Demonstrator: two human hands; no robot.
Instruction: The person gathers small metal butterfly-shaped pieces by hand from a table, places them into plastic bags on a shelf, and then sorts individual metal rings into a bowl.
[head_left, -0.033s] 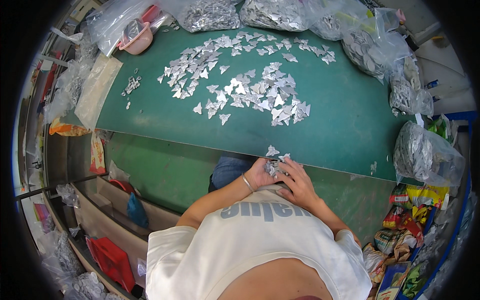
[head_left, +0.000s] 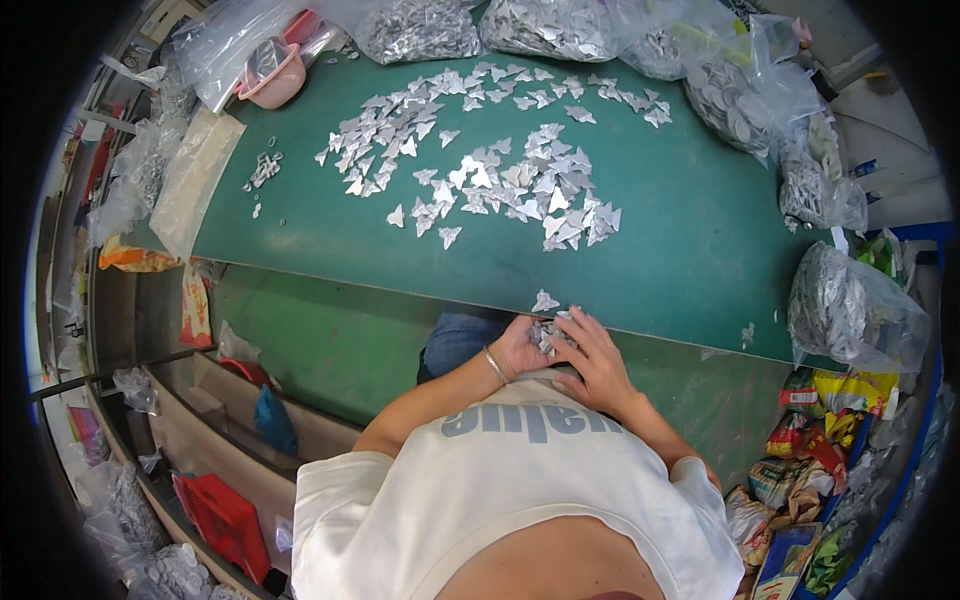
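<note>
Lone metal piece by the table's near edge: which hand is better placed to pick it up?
Probably your right hand: its fingertips are near the lone piece, while your left hand cups small metal parts.

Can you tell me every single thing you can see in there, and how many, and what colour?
Table: one, green, in front
Winged metal pieces: too many to count, silver, mostly spread on the table
Tiny metal parts: several, silver, table's left
Bowl: one, pink, far left
Clear bags of metal bits: several, silver inside, around the table
Floor: one, green, below
Blue bag: one, blue, lower left
Colourful packages: several, mixed, lower right
Small pieces: many, silver, in the left hand
Shirt: one, white, on the person
Left hand: one, bare, cupped
Right hand: one, bare, over the small pieces
</note>
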